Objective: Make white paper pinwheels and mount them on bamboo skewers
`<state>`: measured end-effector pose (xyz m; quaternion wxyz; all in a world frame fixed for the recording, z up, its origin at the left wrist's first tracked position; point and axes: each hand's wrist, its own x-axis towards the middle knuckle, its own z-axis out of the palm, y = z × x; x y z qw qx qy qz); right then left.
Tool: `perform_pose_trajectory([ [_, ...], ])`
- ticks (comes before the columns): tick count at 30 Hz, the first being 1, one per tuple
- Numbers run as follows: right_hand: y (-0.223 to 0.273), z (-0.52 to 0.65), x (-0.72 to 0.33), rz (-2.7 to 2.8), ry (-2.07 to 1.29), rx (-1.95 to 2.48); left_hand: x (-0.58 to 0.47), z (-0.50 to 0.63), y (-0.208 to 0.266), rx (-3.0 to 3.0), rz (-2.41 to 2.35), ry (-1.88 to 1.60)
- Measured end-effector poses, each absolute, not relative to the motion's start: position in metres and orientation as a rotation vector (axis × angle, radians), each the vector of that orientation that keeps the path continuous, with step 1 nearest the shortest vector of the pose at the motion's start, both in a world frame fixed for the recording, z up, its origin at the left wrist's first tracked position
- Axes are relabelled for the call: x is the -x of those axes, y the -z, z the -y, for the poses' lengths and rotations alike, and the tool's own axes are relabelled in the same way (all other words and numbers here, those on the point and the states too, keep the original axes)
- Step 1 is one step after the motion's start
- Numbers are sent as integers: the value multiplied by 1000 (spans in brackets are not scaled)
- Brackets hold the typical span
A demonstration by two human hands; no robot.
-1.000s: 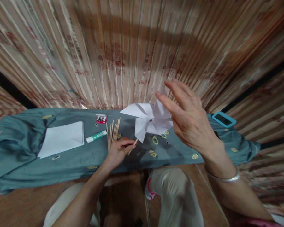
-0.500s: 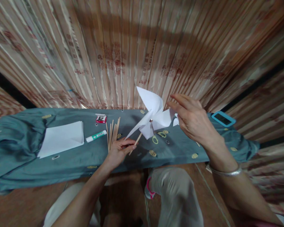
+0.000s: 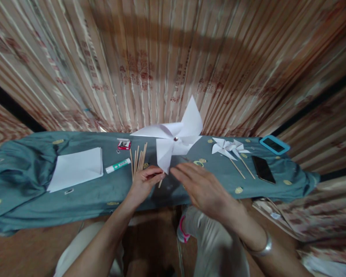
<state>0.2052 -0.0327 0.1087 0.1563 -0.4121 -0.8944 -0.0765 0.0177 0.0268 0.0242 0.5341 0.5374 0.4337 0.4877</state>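
My left hand (image 3: 145,181) pinches the wooden stick of a white paper pinwheel (image 3: 173,138), which stands up over a low table draped in teal cloth (image 3: 31,173). A metal pin sits at the pinwheel's centre. My right hand (image 3: 203,188) hovers open, fingers spread, just below and right of the pinwheel, close to my left hand, holding nothing.
On the cloth lie a bundle of wooden sticks (image 3: 137,159), a green-capped glue stick (image 3: 117,166), a small red box (image 3: 123,144), white paper sheets (image 3: 76,168), two finished small pinwheels (image 3: 229,148), a black phone (image 3: 263,169) and a blue-cased device (image 3: 274,144). A striped curtain hangs behind.
My right hand has dropped from the pinwheel's upper right blades down toward my left hand. The pinwheel has turned, and the small pinwheels and phone are now uncovered.
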Motion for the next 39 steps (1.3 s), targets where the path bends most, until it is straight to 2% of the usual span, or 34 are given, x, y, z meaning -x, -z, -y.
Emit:
perform_pose_trajectory([
  [6,-105,57,-187,2412,-42,939,-17,-27,-22,-1242,-1018,-1167],
  [12,-99,33,-201,1887,49,1049,-18,-23,-22,-1236,-1008,-1121],
  [19,-87,10,-212,1437,-170,1272,-20,-22,-22,-1188,-925,-1064],
  [24,-92,-24,-231,1450,-99,1184,-19,-19,-18,-1226,-920,-1000],
  [30,-103,-42,-236,1805,-594,1084,-12,-17,-11,-1177,-899,-925],
  [34,-92,-45,-230,1740,-876,1041,-5,-15,-9,-1222,-919,-905],
  [39,-78,-46,-230,1585,-979,1025,1,-12,-6,-1282,-936,-869],
])
